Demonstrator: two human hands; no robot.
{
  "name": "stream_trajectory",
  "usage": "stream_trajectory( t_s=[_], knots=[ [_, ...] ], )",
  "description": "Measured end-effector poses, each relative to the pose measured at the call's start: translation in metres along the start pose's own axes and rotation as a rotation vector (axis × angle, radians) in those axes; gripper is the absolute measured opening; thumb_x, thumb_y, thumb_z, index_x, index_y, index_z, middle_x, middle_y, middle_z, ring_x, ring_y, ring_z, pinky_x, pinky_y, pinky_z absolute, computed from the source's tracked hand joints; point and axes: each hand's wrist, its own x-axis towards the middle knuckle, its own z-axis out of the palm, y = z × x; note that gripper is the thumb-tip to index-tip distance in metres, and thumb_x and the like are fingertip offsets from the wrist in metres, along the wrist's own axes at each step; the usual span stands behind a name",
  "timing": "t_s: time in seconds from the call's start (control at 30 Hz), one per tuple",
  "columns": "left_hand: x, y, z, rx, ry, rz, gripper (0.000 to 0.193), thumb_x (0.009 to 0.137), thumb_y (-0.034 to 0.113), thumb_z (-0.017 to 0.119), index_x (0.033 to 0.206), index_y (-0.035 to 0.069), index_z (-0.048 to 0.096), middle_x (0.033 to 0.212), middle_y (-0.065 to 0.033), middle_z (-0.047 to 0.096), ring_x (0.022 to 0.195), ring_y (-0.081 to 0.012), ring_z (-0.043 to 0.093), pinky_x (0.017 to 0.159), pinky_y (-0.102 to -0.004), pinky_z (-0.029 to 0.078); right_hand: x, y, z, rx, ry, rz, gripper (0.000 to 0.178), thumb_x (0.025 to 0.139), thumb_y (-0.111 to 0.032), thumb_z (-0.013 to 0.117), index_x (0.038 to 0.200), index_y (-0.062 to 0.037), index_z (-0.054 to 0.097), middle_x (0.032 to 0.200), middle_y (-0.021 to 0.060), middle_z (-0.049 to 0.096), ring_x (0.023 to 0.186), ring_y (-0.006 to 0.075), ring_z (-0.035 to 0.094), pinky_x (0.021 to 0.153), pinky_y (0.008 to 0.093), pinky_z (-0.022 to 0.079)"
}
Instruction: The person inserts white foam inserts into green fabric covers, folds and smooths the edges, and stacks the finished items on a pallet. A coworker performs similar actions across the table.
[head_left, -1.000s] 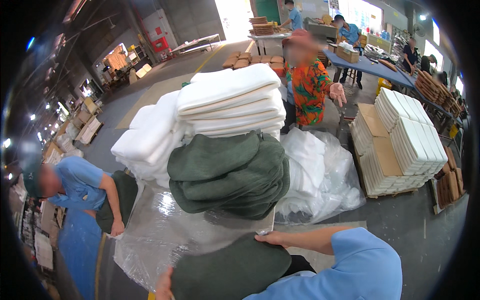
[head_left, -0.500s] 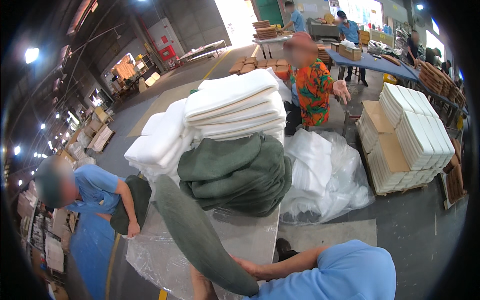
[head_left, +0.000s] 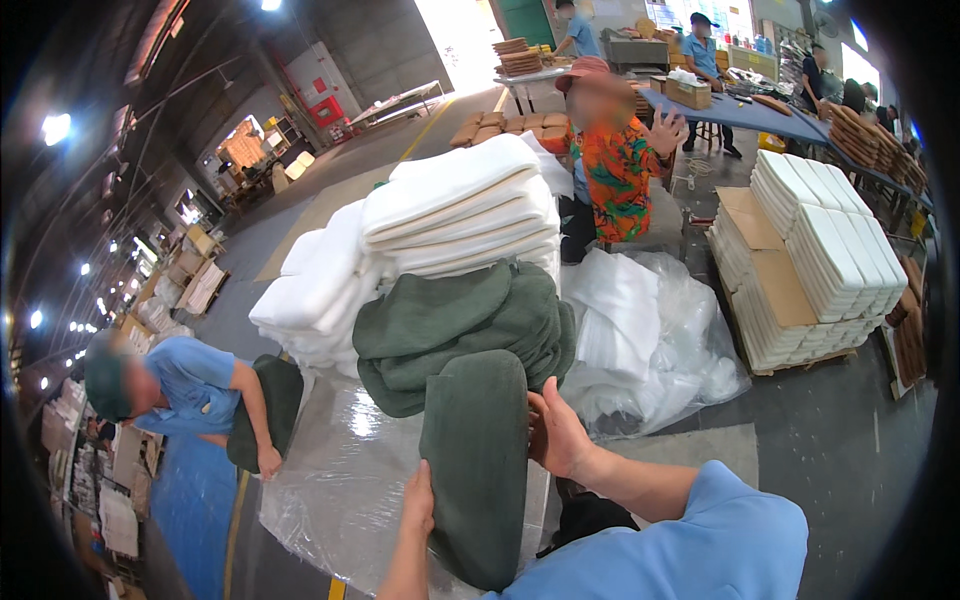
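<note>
So the left hand [head_left: 418, 503] has its thumb on the left side of a dark green fabric cushion [head_left: 475, 470], basically clamping that edge, though the fingers behind are hidden. The cushion's standing on end between both hands, right in front of the green cushion pile [head_left: 440, 312] on the table, and the right hand [head_left: 560, 435] is loosely spread at its right edge, can't tell how hard it's pressing.
</note>
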Motion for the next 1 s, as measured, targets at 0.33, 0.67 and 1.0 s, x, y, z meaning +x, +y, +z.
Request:
stream_trajectory(
  t_s=[0.33,0.67,1.0],
  knots=[
    [-0.012,-0.01,-0.05,0.426,-0.29,-0.236,0.061,0.114,0.05,0.051,0.132,-0.004,0.073,0.126,-0.0135,0.076,0.113,-0.0217,0.07,0.1,-0.0379,0.055,-0.051,0.015,-0.028,-0.234,0.183,0.227,0.081,0.103,-0.046,0.072,0.167,-0.0232,0.027,0.145,0.0094,0.058,0.127,0.0304,0.064,0.094,0.0597,0.059],
    [-0.027,-0.098,-0.032,0.681,-0.324,-0.275,0.065,0.109,0.056,0.057,0.135,-0.001,0.072,0.127,-0.0148,0.077,0.117,-0.0281,0.071,0.105,-0.04,0.053,-0.033,0.063,-0.086,-0.444,0.316,0.505,0.096,0.093,-0.027,0.078,0.17,-0.0234,0.022,0.157,0.0162,0.047,0.135,0.0368,0.057,0.093,0.0624,0.06],
    [-0.03,-0.159,-0.035,0.648,0.183,0.28,0.033,0.099,0.033,0.072,0.105,0.0,0.072,0.099,-0.0227,0.074,0.095,-0.0432,0.07,0.084,-0.0489,0.055,-0.013,0.056,-0.099,-0.73,0.246,0.619,0.096,0.091,-0.035,0.079,0.17,-0.0193,0.027,0.157,0.0174,0.05,0.132,0.0407,0.061,0.09,0.0623,0.061]
  ],
)
